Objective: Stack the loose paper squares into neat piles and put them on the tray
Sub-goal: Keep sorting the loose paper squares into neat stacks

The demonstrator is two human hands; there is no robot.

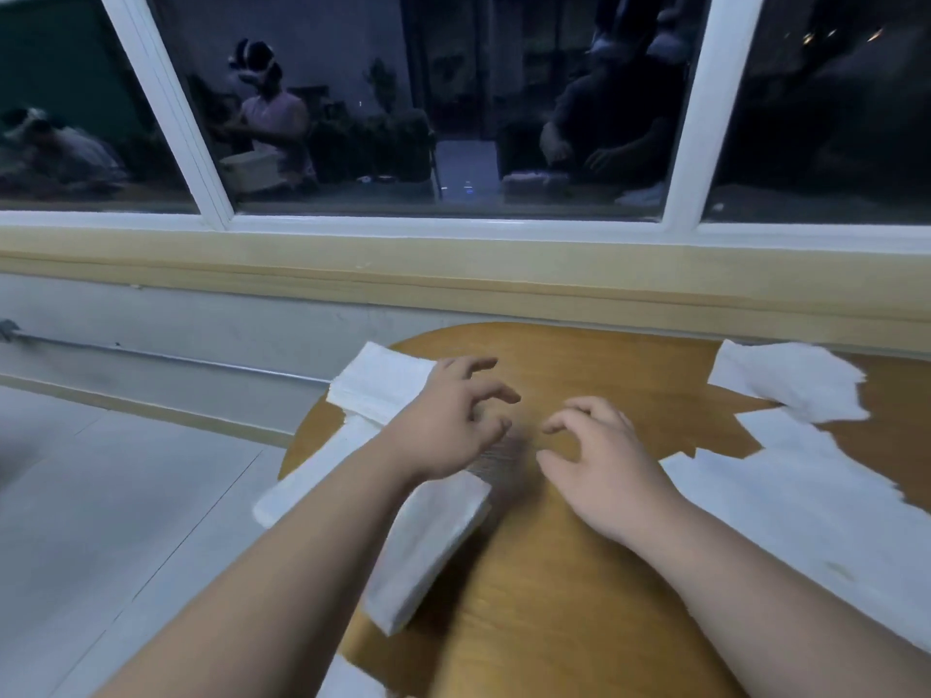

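A wide white-framed window [453,118] with dark glass fills the far wall. Below it stands a round, light-brown wooden table [579,571], and all the paper lies straight on its top.

The largest spread, loose white paper squares [806,501] lying overlapped and askew, sits at 3 o'clock. A smaller ragged heap of white squares [786,380] sits at 1 o'clock. A squared-up white pile [383,382] rests at 10 o'clock, overhanging the rim. A long white stack [312,476] lies along the edge at 9 o'clock. A neat thick white stack [428,541] lies at 7 o'clock, partly under the left forearm.

At the table's centre the left hand [448,425] and right hand [599,460] hover facing each other, fingers spread and arched, gripping nothing. A grey blur between them may be moving paper.
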